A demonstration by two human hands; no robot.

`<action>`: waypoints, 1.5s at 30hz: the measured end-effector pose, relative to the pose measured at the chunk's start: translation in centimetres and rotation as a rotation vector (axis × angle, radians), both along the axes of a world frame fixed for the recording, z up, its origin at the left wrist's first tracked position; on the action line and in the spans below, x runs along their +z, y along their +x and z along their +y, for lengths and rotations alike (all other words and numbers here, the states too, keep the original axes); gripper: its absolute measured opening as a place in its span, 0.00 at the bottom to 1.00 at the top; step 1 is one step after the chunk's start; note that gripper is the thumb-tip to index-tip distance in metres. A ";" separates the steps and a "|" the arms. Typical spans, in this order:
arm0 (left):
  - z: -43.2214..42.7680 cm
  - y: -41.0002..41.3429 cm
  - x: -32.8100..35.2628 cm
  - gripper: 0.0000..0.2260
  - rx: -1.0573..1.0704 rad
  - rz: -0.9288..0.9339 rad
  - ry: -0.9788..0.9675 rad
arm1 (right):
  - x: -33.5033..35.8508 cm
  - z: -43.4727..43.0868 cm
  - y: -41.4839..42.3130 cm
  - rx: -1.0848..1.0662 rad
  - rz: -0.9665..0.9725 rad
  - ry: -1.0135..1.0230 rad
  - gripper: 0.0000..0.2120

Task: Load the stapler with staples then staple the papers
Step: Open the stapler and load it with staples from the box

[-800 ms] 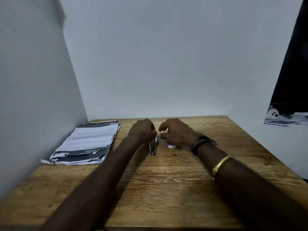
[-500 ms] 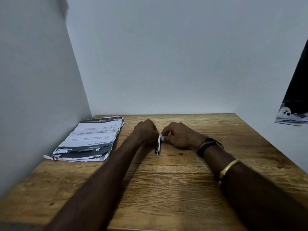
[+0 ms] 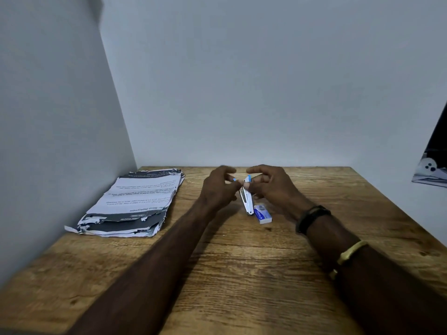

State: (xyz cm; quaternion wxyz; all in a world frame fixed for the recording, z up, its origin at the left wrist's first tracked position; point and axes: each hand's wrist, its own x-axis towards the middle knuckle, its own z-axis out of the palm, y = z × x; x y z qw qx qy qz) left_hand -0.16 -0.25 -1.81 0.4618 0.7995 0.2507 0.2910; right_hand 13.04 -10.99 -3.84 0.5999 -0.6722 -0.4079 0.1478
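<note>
Holding the small stapler [image 3: 247, 200] tilted over the wooden table [image 3: 242, 274], the right hand [image 3: 269, 189] gripped its upper part while the left hand [image 3: 217, 191] pinched at its blue-tipped top; whether that pinch was on the pusher or on a strip of staples was too small to tell. The staple box [image 3: 263, 214] lay just beside the stapler's lower end, and the stack of papers [image 3: 135, 201] sat well apart to the left, untouched. Loading seemed unfinished. Two troubles looked likely — a sprung pusher slipping from the pinch and snapping back, or a strip entering crooked and jamming — both from working so small a part in mid-air.
</note>
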 end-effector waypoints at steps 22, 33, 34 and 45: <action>0.5 0.1 0.5 0.03 -0.112 -0.160 -0.278 | 0.9 0.0 -0.8 0.028 0.097 0.129 0.12; 1.9 -0.8 1.3 0.03 -0.008 -0.346 -0.512 | 2.0 -0.6 -1.0 -0.004 0.298 0.312 0.10; 1.7 -0.8 1.2 0.03 -0.006 -0.372 -0.569 | 2.1 -0.6 -1.0 -0.011 0.314 0.329 0.09; 0.4 0.9 0.4 0.05 0.015 -0.400 -1.091 | 1.9 -0.5 -1.7 0.015 -0.046 0.358 0.13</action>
